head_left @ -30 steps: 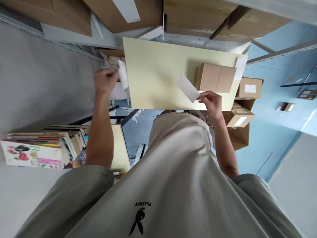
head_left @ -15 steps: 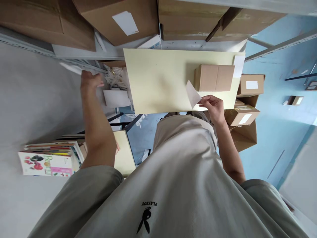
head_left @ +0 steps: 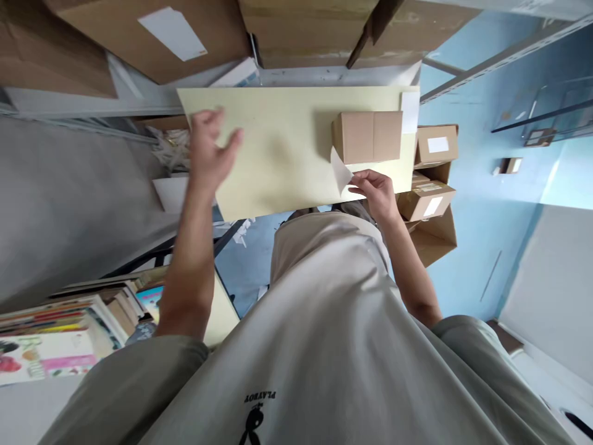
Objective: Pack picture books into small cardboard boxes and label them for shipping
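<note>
Between the thumb and fingers of my right hand [head_left: 374, 193] is a white paper label [head_left: 340, 172], its upper end curling. A small cardboard box [head_left: 370, 137] sits just beyond it on the pale yellow tabletop [head_left: 273, 179]. Over the left end of that tabletop, my left hand [head_left: 213, 148] is raised with the fingers apart and nothing in them; it is slightly blurred. A stack of white labels [head_left: 409, 112] lies at the right edge, beside the box.
Large cartons [head_left: 306, 37] fill the shelf behind the table. To the right stand smaller labelled boxes [head_left: 426, 201] and an open carton [head_left: 435, 238]. A bin of white scraps [head_left: 172, 148] is at the left. Magazines [head_left: 50, 334] are piled at lower left.
My left hand has come from the white scraps at the left back over the table, its fingers now apart. The view has shifted right. My right hand still holds the label.
</note>
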Tool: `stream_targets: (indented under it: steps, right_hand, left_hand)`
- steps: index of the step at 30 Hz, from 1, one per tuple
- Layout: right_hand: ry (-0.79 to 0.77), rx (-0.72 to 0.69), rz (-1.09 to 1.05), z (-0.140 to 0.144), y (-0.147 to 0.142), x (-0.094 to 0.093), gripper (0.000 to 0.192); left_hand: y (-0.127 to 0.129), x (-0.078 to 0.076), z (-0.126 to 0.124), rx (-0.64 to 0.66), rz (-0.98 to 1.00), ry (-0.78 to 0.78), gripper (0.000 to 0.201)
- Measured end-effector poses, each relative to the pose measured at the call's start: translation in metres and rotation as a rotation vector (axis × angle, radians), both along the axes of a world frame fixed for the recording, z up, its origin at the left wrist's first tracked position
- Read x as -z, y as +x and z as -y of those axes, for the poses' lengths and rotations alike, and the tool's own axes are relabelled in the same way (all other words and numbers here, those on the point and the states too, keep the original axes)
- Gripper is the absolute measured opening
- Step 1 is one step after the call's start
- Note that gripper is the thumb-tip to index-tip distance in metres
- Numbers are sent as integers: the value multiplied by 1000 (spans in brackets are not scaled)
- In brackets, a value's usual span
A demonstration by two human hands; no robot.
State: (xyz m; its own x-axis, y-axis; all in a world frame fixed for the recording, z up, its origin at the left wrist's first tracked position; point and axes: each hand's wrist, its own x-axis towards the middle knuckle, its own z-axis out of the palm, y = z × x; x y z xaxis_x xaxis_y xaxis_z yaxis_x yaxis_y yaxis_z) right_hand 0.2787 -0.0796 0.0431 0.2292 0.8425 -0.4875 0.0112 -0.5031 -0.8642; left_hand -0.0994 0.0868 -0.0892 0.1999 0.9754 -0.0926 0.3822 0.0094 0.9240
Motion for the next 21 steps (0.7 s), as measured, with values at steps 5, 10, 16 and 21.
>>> stream_targets:
  steps: [5, 10, 16, 21]
  right_hand:
    - [36, 33, -32, -10, 6, 0, 59]
    - [62, 65, -52, -13, 14, -1, 56]
    - [88, -8, 9, -19, 33, -1, 61]
    - [92, -116, 59, -28, 57, -4, 62]
  left_hand:
    - [147, -70, 90, 255, 153, -11, 75]
    - [196, -97, 113, 236, 108, -25, 61]
    - [221, -100, 112, 119, 172, -77, 49]
    - [249, -102, 112, 7, 193, -128, 39]
